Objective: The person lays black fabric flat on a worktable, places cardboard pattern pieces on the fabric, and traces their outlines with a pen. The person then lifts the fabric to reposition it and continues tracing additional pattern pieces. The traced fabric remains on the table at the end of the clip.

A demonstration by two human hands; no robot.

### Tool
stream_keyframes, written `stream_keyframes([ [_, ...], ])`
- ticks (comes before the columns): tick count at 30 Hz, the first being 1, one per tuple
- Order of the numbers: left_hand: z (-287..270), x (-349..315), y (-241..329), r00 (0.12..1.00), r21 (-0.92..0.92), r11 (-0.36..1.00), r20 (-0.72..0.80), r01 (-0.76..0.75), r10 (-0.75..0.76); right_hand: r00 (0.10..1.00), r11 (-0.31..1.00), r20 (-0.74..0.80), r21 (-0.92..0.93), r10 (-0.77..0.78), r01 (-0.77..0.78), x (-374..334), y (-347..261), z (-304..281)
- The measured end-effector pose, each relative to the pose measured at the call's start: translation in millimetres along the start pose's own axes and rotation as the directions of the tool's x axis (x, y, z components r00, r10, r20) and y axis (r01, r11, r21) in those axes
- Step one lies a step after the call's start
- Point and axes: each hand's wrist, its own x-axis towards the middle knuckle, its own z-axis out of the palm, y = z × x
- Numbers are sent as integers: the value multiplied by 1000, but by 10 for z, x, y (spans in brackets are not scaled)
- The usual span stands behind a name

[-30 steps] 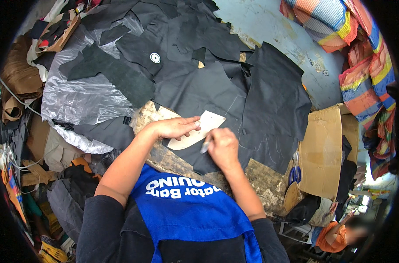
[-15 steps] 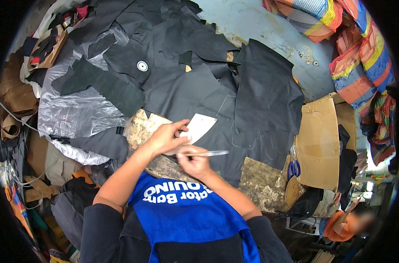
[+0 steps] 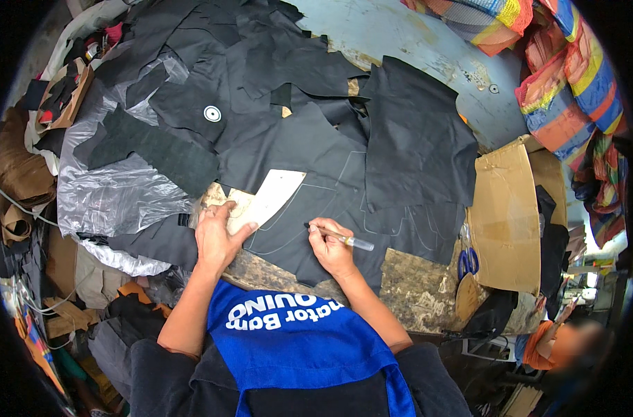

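My left hand (image 3: pixel 217 235) grips the lower left end of a white card pattern piece (image 3: pixel 276 193), thumb and fingers closed on it. The card lies partly over black leather-like sheet (image 3: pixel 306 149) and partly over the worn board. Right of it, my right hand (image 3: pixel 334 251) holds a pen (image 3: pixel 358 242) with a clear end pointing right and its dark tip toward the left, close to the sheet. A pale curved outline shows on the sheet between the card and the pen. More pale outlines run farther right.
Black pieces and clear plastic (image 3: pixel 115 184) cover the left side. At right are blue-handled scissors (image 3: pixel 468 261) and a cardboard box (image 3: pixel 505 215). The worn tabletop (image 3: pixel 417 288) shows near the front edge. Striped woven bags (image 3: pixel 566 83) hang far right; a person (image 3: pixel 542 345) is beyond, lower right.
My left hand has moved left and down with the white card, baring a pale outline on the sheet. The right hand with the pen has shifted right, away from the card.
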Motion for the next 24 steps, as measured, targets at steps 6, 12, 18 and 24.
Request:
stream_keyframes([
  [6,-39,11,30,998,101,993,0,-56,56,996,992,-14,99,85,-84,-35,93,22],
  [12,-45,-132,91,994,-369,924,-71,-101,80,941,780,1,560,338,-280,39,-31,-143],
  [18,1,-294,304,832,-334,782,-7,-525,555,898,556,307,707,316,-437,-70,-200,-457],
  [24,-429,155,108,846,235,828,-40,-509,532,945,763,-102,620,310,-183,-210,60,-782],
])
